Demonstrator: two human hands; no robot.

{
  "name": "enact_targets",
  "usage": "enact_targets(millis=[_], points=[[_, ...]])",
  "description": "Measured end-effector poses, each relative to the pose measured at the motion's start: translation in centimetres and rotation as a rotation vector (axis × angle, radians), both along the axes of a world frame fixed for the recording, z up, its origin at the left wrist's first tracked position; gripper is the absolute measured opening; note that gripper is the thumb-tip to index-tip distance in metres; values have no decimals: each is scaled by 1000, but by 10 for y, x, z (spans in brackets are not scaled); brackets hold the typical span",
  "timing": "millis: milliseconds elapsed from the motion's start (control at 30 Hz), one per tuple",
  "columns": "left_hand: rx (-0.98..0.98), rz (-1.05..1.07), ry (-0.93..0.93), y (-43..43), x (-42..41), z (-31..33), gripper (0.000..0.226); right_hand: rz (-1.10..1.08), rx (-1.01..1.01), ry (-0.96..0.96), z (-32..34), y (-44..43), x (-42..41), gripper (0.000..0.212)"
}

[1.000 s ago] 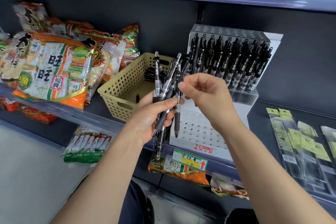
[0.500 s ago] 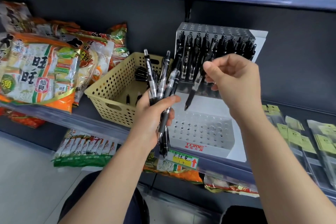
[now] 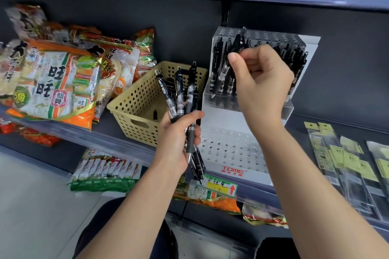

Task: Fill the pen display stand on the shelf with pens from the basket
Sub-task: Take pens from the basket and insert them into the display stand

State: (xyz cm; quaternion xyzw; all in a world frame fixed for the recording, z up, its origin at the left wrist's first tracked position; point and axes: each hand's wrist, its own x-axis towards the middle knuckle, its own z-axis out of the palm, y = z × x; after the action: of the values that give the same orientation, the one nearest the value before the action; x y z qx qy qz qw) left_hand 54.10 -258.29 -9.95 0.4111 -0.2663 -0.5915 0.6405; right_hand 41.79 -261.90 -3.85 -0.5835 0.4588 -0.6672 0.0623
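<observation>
A white tiered pen display stand sits on the dark shelf; its upper tier holds a row of black pens, and the lower tier's holes show empty. My right hand is raised at the upper tier, pinching one black pen at the left end of that row, tip pointing down. My left hand grips a bundle of black pens, held upright in front of the stand's left side. Left of the stand stands a tan perforated basket with a few pens left inside.
Bagged snacks are piled on the shelf left of the basket. Flat packets with yellow tags lie at the right. A yellow price label hangs on the shelf edge, with more snack packs on the shelf below. Another shelf runs overhead.
My right hand has carried a single pen from the bundle up and right to the upper tier's left end. My left hand with the bundle has stayed about level.
</observation>
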Motion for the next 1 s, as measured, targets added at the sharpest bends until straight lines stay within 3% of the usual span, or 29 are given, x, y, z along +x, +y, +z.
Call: enact_targets(millis=[267,633,1000], points=[[14,10,7,-5,6,-2,19,-90,-54,37,6,-14,12,13],[3,1,-4,-6,12,1,25,-207,143,321,26,-17,10,25],[-1,-5,1,-5,11,3,22,-257,182,466,39,-15,8,29]])
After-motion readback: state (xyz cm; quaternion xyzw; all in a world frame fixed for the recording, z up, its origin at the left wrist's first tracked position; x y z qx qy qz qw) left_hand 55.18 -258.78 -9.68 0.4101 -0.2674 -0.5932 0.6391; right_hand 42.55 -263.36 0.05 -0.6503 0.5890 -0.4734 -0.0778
